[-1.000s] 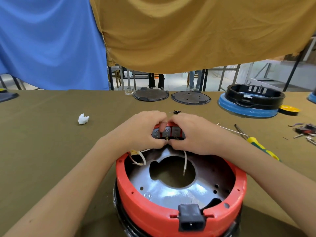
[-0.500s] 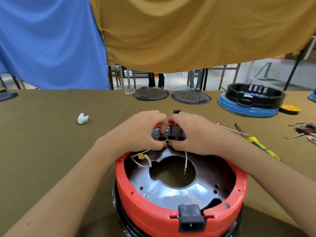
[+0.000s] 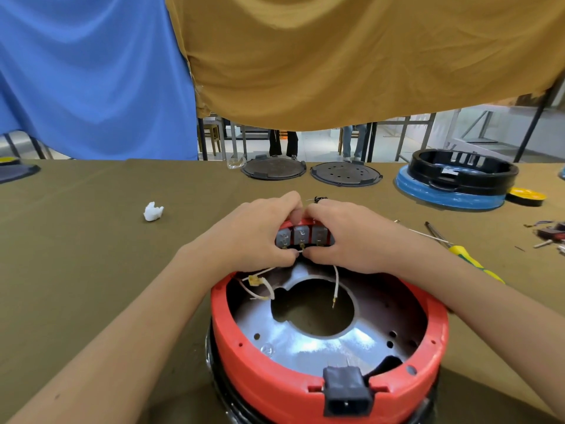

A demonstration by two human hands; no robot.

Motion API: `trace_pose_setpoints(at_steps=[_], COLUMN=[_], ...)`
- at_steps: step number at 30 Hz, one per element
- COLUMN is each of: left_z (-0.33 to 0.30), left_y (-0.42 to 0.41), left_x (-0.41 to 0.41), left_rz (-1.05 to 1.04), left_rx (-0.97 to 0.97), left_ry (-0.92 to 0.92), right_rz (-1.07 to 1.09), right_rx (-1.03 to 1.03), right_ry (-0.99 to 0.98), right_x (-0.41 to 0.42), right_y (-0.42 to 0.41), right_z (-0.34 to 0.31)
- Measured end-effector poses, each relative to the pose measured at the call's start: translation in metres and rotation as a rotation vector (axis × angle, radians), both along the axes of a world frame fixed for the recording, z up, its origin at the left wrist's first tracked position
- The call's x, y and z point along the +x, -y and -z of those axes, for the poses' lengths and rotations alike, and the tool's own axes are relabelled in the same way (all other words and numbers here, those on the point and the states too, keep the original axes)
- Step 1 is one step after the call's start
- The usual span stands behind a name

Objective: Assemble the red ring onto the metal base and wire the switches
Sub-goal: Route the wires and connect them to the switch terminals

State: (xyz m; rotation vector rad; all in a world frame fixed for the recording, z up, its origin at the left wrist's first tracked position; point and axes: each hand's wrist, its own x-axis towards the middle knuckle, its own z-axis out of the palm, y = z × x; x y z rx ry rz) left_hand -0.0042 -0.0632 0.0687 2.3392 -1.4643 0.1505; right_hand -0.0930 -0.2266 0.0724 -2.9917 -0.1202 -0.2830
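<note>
The red ring [image 3: 244, 359] sits on the shiny metal base [image 3: 305, 341] in front of me, a black power socket [image 3: 347, 393] at its near edge. At the far rim a row of three grey switches [image 3: 302, 235] shows metal tabs. My left hand [image 3: 253, 234] and my right hand [image 3: 351, 237] curl round the far rim on either side of the switches, fingertips meeting at a white wire's brass terminal [image 3: 302, 247] under the middle switch. More white wires [image 3: 263, 286] hang loose inside the ring; one wire [image 3: 335, 286] dangles over the central hole.
On the olive cloth lie a white crumpled scrap [image 3: 153, 211] at left, two dark round plates [image 3: 273, 169] at the back, a black ring on a blue base [image 3: 458, 179] at back right, a yellow-handled screwdriver [image 3: 467, 255] and small parts [image 3: 550, 234] at right.
Both hands stay at the switches with only small finger movements. The loose wires at the left inside the ring have shifted slightly.
</note>
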Motion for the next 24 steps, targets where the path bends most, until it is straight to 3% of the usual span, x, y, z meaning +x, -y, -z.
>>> trace_pose_setpoints(at_steps=[7,15,24], left_z=[-0.0010,0.0006,0.0004], left_y=[-0.0015,-0.0009,-0.0011], left_x=[0.0010,0.0022,0.0031], left_rz=[0.010,-0.004,0.009], left_rx=[-0.006,0.033,0.024], left_ry=[-0.100,-0.012,-0.078], right_rz=[-0.005,-0.022,-0.004], right_rx=[0.007,0.032,0.037], right_ry=[0.004,-0.007,-0.006], right_x=[-0.0015,-0.0014,-0.0044], right_y=[0.0028,0.0021,0.0035], right_z=[0.0010,-0.0002,-0.0003])
